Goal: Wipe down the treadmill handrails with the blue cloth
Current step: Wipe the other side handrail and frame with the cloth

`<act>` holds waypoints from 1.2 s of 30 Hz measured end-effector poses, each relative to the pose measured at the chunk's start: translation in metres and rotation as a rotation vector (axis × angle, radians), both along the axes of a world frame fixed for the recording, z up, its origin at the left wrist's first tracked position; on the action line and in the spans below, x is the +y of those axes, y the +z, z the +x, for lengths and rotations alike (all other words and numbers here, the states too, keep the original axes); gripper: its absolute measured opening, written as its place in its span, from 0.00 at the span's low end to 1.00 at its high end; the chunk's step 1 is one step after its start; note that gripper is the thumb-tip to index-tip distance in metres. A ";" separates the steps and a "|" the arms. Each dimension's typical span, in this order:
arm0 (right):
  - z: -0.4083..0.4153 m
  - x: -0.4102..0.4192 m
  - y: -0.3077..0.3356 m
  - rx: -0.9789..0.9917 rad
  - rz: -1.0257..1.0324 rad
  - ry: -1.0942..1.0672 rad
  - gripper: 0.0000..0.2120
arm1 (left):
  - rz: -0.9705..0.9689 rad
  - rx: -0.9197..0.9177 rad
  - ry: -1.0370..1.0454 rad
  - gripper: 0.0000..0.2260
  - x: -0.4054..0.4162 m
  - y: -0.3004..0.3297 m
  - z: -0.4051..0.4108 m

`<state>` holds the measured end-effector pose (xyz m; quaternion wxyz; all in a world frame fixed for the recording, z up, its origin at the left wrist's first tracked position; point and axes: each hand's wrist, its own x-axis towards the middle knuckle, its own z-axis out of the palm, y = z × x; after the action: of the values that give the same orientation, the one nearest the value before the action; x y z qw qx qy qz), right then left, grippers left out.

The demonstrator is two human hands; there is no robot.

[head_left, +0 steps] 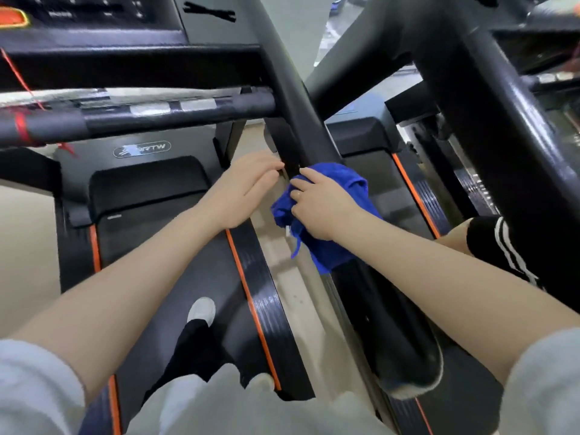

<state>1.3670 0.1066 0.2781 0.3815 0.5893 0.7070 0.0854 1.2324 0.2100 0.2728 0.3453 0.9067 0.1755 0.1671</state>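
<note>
The blue cloth is bunched around the black right handrail of the treadmill, about midway along its slope. My right hand presses the cloth against the rail, with part of the cloth hanging below. My left hand rests just left of the cloth, fingers curled against the rail's inner side. The rail's lower end runs toward me at the lower right. A horizontal front bar with silver pads crosses the upper left.
The treadmill belt with orange-trimmed side rails lies below me, and my foot in a white shoe stands on it. A second treadmill's thick black upright rises close on the right. The console sits at the top left.
</note>
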 end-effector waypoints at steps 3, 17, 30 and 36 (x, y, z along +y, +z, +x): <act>0.013 0.047 -0.003 -0.015 0.033 -0.007 0.13 | 0.024 0.010 0.043 0.19 0.032 0.001 0.001; 0.027 0.097 0.003 -0.055 -0.013 0.024 0.15 | -0.002 -0.023 0.076 0.14 0.067 0.006 0.001; -0.044 -0.118 -0.007 -0.006 -0.197 0.060 0.15 | -0.037 0.057 -0.130 0.17 -0.050 -0.009 0.017; -0.060 -0.188 -0.008 0.183 -0.144 0.013 0.11 | 0.028 -0.008 -0.144 0.19 -0.087 -0.023 0.028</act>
<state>1.3069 -0.0815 0.2699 0.3564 0.5610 0.7470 -0.0173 1.2605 0.1234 0.2500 0.3443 0.9210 0.1061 0.1479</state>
